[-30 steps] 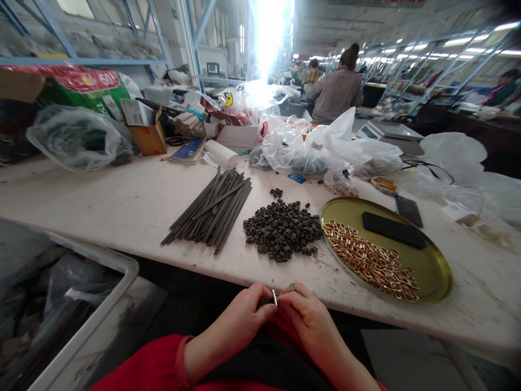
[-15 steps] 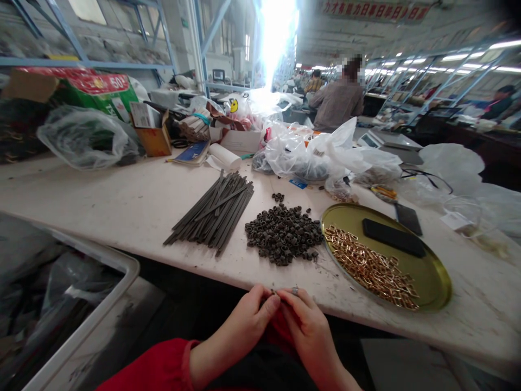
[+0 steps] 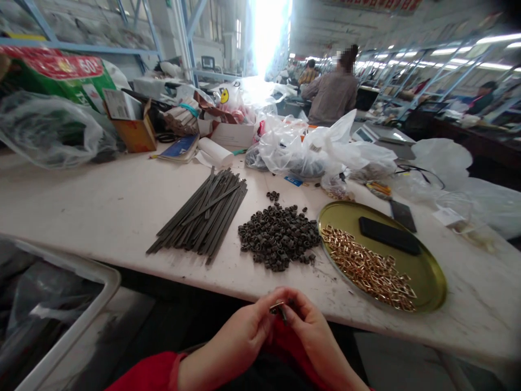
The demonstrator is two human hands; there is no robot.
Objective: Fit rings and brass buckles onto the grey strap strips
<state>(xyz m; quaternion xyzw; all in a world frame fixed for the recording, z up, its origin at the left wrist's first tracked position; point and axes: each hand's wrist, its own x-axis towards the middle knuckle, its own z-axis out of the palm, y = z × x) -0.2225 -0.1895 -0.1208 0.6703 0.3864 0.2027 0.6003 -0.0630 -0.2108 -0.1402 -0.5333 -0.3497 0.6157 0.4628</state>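
My left hand (image 3: 249,332) and my right hand (image 3: 312,327) meet just off the table's front edge, both with fingers closed. Between their fingertips shows a small gold buckle (image 3: 275,306), at the left fingers. A short dark strap piece (image 3: 284,315) lies against it, pinched by the right fingers; fingers partly cover both. Beyond the hands is a pile of small dark loops (image 3: 277,239). To its left lies a bundle of long dark strips (image 3: 199,217). On the right, a round gold-coloured tray (image 3: 431,282) holds many gold buckles (image 3: 366,269) and a black phone-like slab (image 3: 388,236).
Clear plastic bags (image 3: 297,152) crowd the table's (image 3: 81,206) back. A blue notebook (image 3: 177,149) and small cardboard box (image 3: 134,133) stand at back left. A white-rimmed bin (image 3: 108,279) with plastic is below left. A person (image 3: 331,98) sits farther off.
My hands have turned and the fingertips have shifted slightly right, so the gold buckle and dark piece between them now show. The whole view has shifted a little.
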